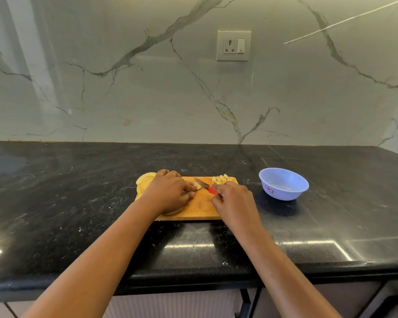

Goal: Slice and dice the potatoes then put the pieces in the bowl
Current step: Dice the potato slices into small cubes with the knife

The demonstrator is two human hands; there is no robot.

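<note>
From my feed, both forearms reach out over the front edge of the black table (78, 203) to a wooden cutting board (200, 207). A pale potato slice (173, 212) peeks out from under my left wrist at the board's near side. My left hand (170, 191) lies palm down on the board, its fingers curled over a small potato piece (197, 185) and holding it in place. My right hand (232, 198) grips the knife (207, 187) by its red handle, and the blade points left and away, its edge right beside that piece. More round slices (145, 181) overlap at the board's far left corner. A heap of diced potato (221, 179) sits at the far right corner. To the right, apart from the board, stands a light blue bowl (283, 183); I see no pieces in it. Beyond rises a marble wall with a socket (233, 45).
</note>
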